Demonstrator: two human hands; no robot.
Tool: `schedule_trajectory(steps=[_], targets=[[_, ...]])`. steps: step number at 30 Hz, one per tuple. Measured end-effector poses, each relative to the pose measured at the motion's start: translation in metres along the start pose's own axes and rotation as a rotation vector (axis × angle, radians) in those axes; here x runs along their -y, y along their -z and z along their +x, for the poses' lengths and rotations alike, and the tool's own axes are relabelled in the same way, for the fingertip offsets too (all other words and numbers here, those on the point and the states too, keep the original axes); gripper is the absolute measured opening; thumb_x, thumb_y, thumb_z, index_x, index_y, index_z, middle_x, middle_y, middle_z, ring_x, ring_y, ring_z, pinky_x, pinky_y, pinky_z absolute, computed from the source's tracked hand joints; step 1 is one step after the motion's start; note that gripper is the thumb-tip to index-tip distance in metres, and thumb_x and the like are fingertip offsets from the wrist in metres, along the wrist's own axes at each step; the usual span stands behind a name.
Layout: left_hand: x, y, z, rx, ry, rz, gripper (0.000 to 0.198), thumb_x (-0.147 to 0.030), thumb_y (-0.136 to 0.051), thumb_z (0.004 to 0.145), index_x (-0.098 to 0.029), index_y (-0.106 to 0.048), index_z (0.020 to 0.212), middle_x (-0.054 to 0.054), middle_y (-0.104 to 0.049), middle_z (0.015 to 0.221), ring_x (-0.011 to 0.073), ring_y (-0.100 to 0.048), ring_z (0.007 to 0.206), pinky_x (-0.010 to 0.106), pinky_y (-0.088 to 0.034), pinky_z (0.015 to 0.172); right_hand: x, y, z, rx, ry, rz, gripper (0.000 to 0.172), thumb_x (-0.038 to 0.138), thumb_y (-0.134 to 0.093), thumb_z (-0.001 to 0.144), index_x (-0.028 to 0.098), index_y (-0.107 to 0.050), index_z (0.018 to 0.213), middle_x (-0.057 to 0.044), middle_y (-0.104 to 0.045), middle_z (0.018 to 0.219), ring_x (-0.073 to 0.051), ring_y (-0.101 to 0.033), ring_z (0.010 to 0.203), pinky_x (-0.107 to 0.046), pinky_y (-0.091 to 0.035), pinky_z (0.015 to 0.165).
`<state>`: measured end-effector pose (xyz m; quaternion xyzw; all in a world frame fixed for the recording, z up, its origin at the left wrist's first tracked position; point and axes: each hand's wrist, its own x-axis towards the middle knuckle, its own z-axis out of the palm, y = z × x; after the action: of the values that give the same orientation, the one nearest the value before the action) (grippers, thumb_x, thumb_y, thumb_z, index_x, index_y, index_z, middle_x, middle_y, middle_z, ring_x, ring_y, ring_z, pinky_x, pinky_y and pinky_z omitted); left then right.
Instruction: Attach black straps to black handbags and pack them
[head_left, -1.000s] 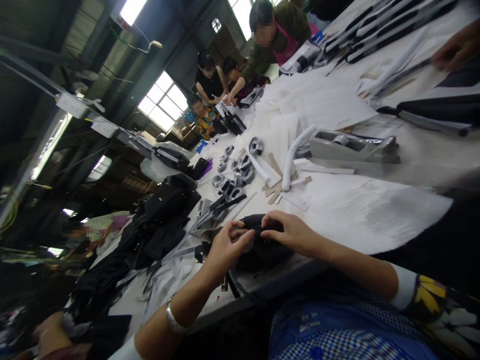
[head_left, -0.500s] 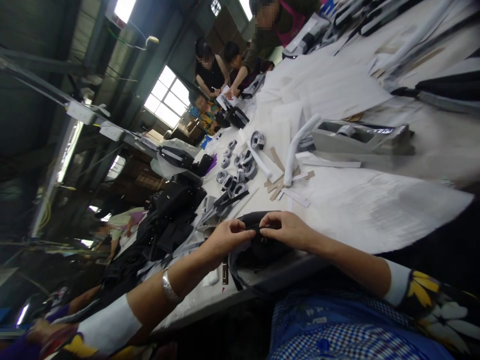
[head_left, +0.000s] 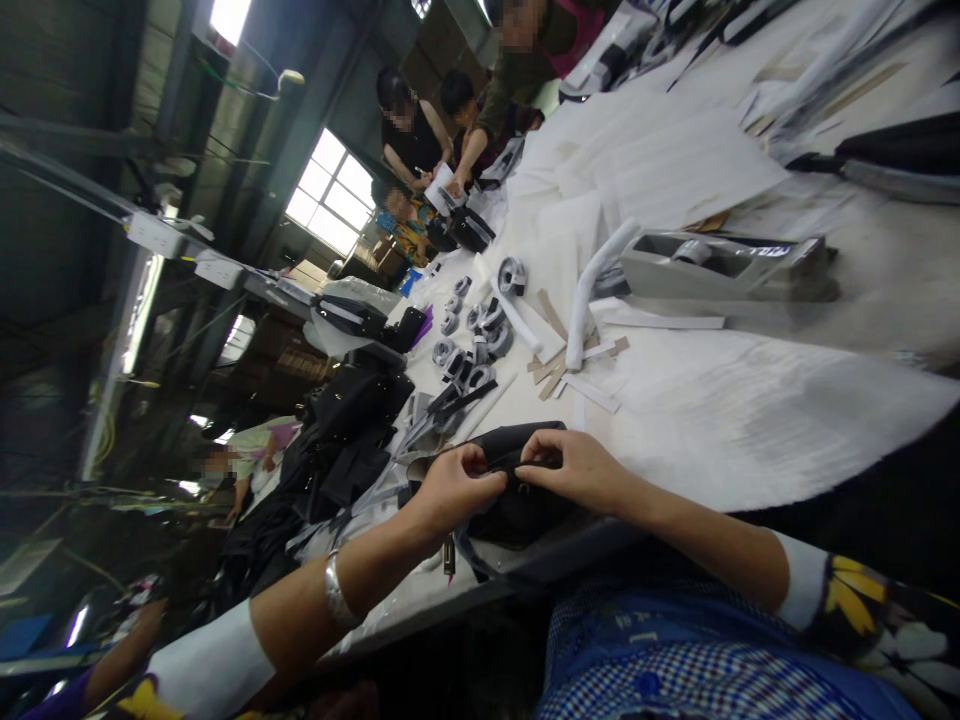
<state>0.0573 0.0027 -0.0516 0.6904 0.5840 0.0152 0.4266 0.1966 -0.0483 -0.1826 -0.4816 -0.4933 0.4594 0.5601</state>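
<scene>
- In the head view we see the left hand (head_left: 454,485) and the right hand (head_left: 581,470) meeting over a black fabric piece (head_left: 525,520) at the near edge of the table (head_left: 577,552).
- Both hands are closed on it. On each, thumb and fingertips are pinched together on the piece's upper edge, and the two pinches almost touch.
- The piece lies partly on the table, and its lower part hangs towards the person's lap.
- We judge the step in hand to be fine finger work along that edge, perhaps folding or fitting. The detail between the fingertips is too small to tell.
- In our view, the next move calls for a firm pinch on one side while the other hand works, with the edge kept taut.
- Farther off lie a white sheet (head_left: 735,420), grey rolls (head_left: 480,340), a white tube (head_left: 592,295) and a grey moulded tray (head_left: 720,265).
- To the left is a heap of black bags (head_left: 345,420).
- Other people (head_left: 416,150) work at the far end.
</scene>
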Motion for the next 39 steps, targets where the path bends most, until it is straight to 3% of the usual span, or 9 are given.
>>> schedule_trajectory(steps=[7, 15, 24, 26, 31, 34, 36, 39], targets=[[0.013, -0.006, 0.003, -0.062, -0.099, -0.001, 0.027, -0.018, -0.066, 0.071, -0.01, -0.067, 0.097, 0.01, -0.074, 0.097, 0.0238, -0.068, 0.097, 0.032, -0.053, 0.085, -0.006, -0.005, -0.001, -0.021, 0.015, -0.024, 0.018, 0.037, -0.069, 0.079, 0.02, -0.064, 0.078, 0.001, -0.065, 0.074, -0.017, -0.06, 0.073, -0.028, -0.043, 0.068], [0.024, -0.014, 0.004, -0.137, -0.234, 0.051, 0.027, -0.016, -0.065, 0.072, -0.011, -0.065, 0.099, 0.007, -0.073, 0.094, 0.0226, -0.068, 0.095, 0.034, -0.052, 0.088, -0.006, -0.012, -0.008, -0.027, 0.02, -0.028, 0.015, 0.035, -0.065, 0.08, 0.022, -0.058, 0.084, 0.002, -0.063, 0.078, -0.017, -0.058, 0.074, -0.028, -0.042, 0.068], [0.038, -0.021, 0.004, -0.252, -0.309, 0.188, 0.021, -0.012, -0.06, 0.072, -0.014, -0.063, 0.093, 0.004, -0.07, 0.088, 0.0194, -0.066, 0.084, 0.03, -0.052, 0.078, -0.002, -0.026, -0.015, -0.081, -0.016, -0.03, 0.014, 0.031, -0.064, 0.082, 0.023, -0.054, 0.089, 0.003, -0.059, 0.076, -0.016, -0.057, 0.071, -0.028, -0.042, 0.067], [0.036, -0.017, 0.006, -0.227, -0.319, 0.223, 0.022, -0.015, -0.063, 0.073, -0.013, -0.064, 0.096, 0.005, -0.071, 0.091, 0.0206, -0.066, 0.086, 0.03, -0.052, 0.079, -0.001, -0.022, -0.013, -0.065, -0.008, -0.036, 0.014, 0.031, -0.063, 0.084, 0.023, -0.054, 0.09, 0.004, -0.059, 0.077, -0.016, -0.057, 0.071, -0.027, -0.043, 0.067], [0.031, 0.012, 0.003, -0.011, -0.339, 0.105, 0.034, -0.037, -0.063, 0.086, -0.015, -0.068, 0.111, 0.008, -0.073, 0.104, 0.0234, -0.067, 0.099, 0.031, -0.051, 0.085, 0.01, 0.001, -0.009, -0.006, 0.043, -0.288, 0.013, 0.035, -0.064, 0.087, 0.025, -0.059, 0.093, 0.002, -0.066, 0.08, -0.019, -0.062, 0.074, -0.031, -0.046, 0.07], [0.041, 0.029, -0.01, 0.015, -0.275, -0.102, 0.051, -0.052, -0.05, 0.093, -0.015, -0.06, 0.127, 0.012, -0.071, 0.114, 0.0236, -0.068, 0.1, 0.032, -0.053, 0.085, 0.025, 0.011, -0.008, -0.084, 0.188, -0.474, 0.013, 0.032, -0.064, 0.089, 0.025, -0.064, 0.1, -0.004, -0.07, 0.099, -0.024, -0.064, 0.094, -0.038, -0.049, 0.085], [0.054, 0.034, -0.023, -0.036, -0.256, -0.224, 0.055, -0.056, -0.046, 0.094, -0.014, -0.06, 0.126, 0.014, -0.069, 0.116, 0.0234, -0.069, 0.097, 0.033, -0.055, 0.082, 0.037, 0.012, -0.007, -0.113, 0.356, -0.53, 0.018, 0.029, -0.06, 0.091, 0.025, -0.065, 0.109, -0.007, -0.068, 0.114, -0.026, -0.061, 0.109, -0.041, -0.047, 0.096], [0.081, 0.027, -0.048, -0.196, -0.27, -0.34, 0.046, -0.054, -0.05, 0.093, -0.014, -0.065, 0.109, 0.011, -0.071, 0.099, 0.0197, -0.069, 0.088, 0.03, -0.054, 0.079, 0.055, 0.002, -0.003, 0.061, 0.6, -0.606, 0.027, 0.029, -0.057, 0.094, 0.027, -0.063, 0.12, -0.007, -0.065, 0.126, -0.026, -0.056, 0.12, -0.044, -0.042, 0.106]])
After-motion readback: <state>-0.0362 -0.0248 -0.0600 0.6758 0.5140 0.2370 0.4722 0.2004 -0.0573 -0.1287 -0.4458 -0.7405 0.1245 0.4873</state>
